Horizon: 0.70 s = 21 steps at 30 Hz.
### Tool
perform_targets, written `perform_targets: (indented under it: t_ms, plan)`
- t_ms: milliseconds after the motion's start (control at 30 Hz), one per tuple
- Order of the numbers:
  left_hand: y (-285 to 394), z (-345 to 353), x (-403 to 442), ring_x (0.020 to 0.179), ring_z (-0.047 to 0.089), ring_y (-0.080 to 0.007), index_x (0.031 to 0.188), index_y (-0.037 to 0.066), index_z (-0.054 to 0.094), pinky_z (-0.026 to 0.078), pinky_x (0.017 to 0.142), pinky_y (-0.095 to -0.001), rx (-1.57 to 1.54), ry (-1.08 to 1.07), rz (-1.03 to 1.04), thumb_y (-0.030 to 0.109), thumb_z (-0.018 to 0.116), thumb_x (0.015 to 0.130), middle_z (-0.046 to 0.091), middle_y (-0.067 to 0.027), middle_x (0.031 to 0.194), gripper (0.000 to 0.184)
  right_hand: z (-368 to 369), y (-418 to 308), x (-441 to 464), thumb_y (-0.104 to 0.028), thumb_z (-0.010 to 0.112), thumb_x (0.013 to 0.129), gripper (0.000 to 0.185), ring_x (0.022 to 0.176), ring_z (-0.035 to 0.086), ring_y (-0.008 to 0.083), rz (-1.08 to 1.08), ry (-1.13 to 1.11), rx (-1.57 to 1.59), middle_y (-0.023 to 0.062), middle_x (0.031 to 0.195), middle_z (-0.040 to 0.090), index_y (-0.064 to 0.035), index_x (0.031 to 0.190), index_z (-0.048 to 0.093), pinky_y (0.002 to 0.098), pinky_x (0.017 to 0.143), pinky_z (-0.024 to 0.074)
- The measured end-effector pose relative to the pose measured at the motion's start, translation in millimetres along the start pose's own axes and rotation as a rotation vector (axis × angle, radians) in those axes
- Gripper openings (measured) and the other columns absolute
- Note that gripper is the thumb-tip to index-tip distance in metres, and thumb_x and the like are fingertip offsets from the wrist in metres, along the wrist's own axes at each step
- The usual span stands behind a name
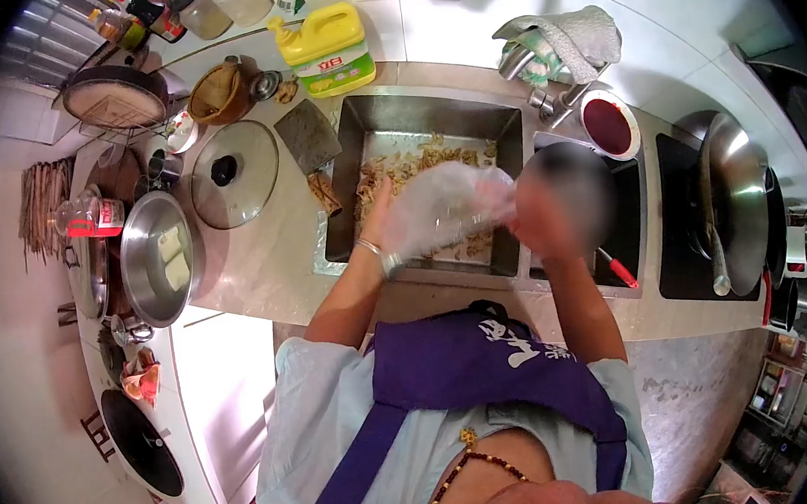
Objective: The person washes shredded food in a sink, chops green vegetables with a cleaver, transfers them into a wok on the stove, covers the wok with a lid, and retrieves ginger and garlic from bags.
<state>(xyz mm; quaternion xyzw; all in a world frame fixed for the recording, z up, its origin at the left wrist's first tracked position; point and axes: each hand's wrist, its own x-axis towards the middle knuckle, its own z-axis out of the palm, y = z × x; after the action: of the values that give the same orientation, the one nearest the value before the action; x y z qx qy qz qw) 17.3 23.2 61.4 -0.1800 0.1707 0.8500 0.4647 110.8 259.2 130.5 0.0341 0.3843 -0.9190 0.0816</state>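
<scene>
Left of the sink [423, 104], a glass lid [251, 184] is laid on the counter [241, 277]. At the sink's left side, the left hand [379, 220] is held against a clear plastic bag [439, 212]; its fingers are partly covered, so their spread cannot be told. The bag is stretched above the chopped pieces [452, 155] in the sink, its right end pinched in the fingers of the right hand [534, 212]. Right of the sink, a wok [743, 200] is seen.

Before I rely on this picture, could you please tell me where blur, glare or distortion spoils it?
In the head view, wide-angle distortion bows the counter and the corners are black; a round smudge blurs the area beside the right hand; glare bleaches the white cabinet.
</scene>
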Motion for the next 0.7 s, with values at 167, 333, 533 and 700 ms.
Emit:
perform_targets:
  t_ms: [167,333,533,700]
  plan:
    - [-16.9,-3.3,9.9,0.108,0.053,-0.0266,0.128,0.002,0.041,0.043,0.093,-0.0423,-0.019,-0.098,-0.127,0.034,0.044,0.093,0.052,-0.0135,0.123,0.048,-20.2,36.5,-29.9,-0.019,0.055,0.088,0.017,0.083,0.058,0.0169,0.285,-0.125,-0.283,0.0101,0.089,0.062,-0.0038,0.081,0.056,0.0295,0.073,0.0464]
    - [13.6,11.1,9.6,0.104,0.055,-0.0191,0.128,0.005,0.043,0.046,0.088,-0.0332,0.316,-0.159,0.155,0.012,0.052,0.089,0.055,-0.0096,0.118,0.041,-38.5,59.5,-49.2,-0.02,0.061,0.084,0.017,0.072,0.055,0.009,0.353,-0.137,-0.923,0.0017,0.075,0.061,-0.0041,0.078,0.061,0.0259,0.067,0.0449]
    - [21.1,30.7,-9.8,0.091,0.057,-0.0109,0.125,0.005,0.048,0.047,0.08,-0.0262,0.573,-0.098,0.34,0.005,0.052,0.087,0.059,-0.0023,0.106,0.038,-38.9,90.4,-54.7,-0.017,0.064,0.083,0.013,0.072,0.053,0.0082,0.374,-0.093,-0.967,-0.0005,0.075,0.06,-0.0039,0.082,0.064,0.0247,0.068,0.0442]
    - [47.7,24.2,-44.0,0.081,0.055,-0.0073,0.118,0.003,0.054,0.046,0.072,-0.0218,0.708,0.003,0.481,0.006,0.053,0.086,0.06,-0.001,0.101,0.032,-45.8,99.6,-49.9,-0.018,0.063,0.083,0.015,0.074,0.055,0.01,0.218,-0.129,-0.888,0.0019,0.082,0.062,-0.0042,0.088,0.064,0.026,0.067,0.0459]
